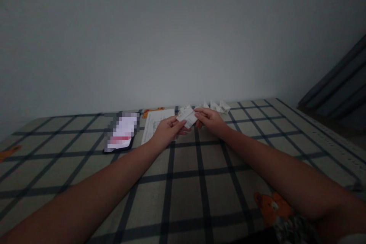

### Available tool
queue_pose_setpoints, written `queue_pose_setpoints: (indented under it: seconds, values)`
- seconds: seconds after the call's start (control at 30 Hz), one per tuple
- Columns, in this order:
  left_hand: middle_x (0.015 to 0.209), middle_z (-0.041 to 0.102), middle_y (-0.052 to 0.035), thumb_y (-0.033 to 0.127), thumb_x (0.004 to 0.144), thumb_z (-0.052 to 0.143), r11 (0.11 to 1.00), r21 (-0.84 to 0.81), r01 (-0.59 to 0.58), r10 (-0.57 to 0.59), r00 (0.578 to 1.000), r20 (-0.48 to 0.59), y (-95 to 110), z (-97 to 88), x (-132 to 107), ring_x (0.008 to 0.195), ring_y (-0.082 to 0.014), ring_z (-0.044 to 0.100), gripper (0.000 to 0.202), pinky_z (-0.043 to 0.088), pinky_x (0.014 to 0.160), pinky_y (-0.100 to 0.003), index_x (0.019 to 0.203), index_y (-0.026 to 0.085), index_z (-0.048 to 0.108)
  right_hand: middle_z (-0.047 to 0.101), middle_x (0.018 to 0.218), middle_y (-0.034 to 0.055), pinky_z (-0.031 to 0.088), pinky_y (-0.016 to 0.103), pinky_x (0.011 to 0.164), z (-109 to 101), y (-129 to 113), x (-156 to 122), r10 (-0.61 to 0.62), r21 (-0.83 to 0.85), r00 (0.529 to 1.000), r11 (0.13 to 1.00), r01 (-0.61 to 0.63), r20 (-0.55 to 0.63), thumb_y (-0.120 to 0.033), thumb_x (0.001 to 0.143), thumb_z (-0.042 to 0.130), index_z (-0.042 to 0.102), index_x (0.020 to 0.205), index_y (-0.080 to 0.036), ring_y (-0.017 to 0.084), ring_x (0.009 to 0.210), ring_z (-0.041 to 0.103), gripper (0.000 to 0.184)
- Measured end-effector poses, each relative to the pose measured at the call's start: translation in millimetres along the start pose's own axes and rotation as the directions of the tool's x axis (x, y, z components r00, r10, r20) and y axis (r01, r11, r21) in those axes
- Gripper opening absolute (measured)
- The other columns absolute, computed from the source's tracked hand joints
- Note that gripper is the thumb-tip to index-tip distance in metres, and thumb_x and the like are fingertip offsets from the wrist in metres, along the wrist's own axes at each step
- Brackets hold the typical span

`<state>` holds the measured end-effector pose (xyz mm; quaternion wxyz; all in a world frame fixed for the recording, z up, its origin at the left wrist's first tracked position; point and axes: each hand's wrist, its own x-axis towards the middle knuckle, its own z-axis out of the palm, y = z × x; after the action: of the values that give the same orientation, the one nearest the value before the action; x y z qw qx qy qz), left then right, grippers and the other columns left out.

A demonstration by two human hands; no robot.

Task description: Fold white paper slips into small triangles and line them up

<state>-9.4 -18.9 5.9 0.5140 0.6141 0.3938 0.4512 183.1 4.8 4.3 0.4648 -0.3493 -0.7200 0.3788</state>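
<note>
My left hand point(168, 129) and my right hand point(210, 119) meet over the far part of a checked cloth surface point(183, 183). Both pinch a small folded piece of white paper point(187, 117) between fingers and thumbs. The left hand grips its lower left edge, the right hand its right end. Under and behind the left hand lies a printed white sheet point(156, 124).
A phone with a lit screen point(121, 132) lies left of the sheet. Several small folded white paper pieces point(217, 106) sit in a row near the wall behind my hands. An orange bear print point(273, 207) marks the cloth at lower right. Dark fabric point(340, 87) hangs at right.
</note>
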Motion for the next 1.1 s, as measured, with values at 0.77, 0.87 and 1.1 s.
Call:
queue_pose_setpoints:
  seconds: [0.77,0.87,1.1]
  values:
    - [0.081,0.07,-0.0069,0.044,0.076,0.058,0.98,0.197,-0.034,0.01,0.993,0.122,-2.2,-0.4,-2.9,0.073,-0.0198,0.067,0.034,0.053,0.066,-0.031,0.094,0.015,0.062,0.056,0.098,0.0085,0.046,0.032,0.076,1.0,-11.2,-3.9,-0.465,-0.5,0.885,0.771,0.394,-0.02,-0.025,0.082,0.054,0.059,0.087,-0.018,0.018,0.094,0.052,0.01]
    - [0.082,0.07,-0.0073,0.047,0.078,0.054,0.987,0.157,-0.025,0.0,0.988,0.154,-3.4,-0.3,-2.2,0.074,-0.0198,0.067,0.036,0.053,0.068,-0.033,0.09,0.015,0.063,0.055,0.097,0.0084,0.045,0.031,0.077,0.1,-13.0,-5.1,-0.491,-0.537,0.871,0.736,0.412,-0.004,-0.023,0.082,0.054,0.06,0.086,-0.018,0.017,0.093,0.052,0.009]
    - [0.08,0.07,-0.0079,0.044,0.077,0.057,0.999,-0.029,0.027,-0.025,0.996,0.087,-5.1,-1.7,2.0,0.071,-0.018,0.067,0.035,0.053,0.071,-0.033,0.093,0.014,0.062,0.054,0.103,0.0077,0.044,0.03,0.077,-2.5,-11.6,-8.8,-0.534,-0.641,0.841,0.615,0.459,0.089,-0.023,0.083,0.053,0.064,0.086,-0.021,0.016,0.093,0.052,0.012]
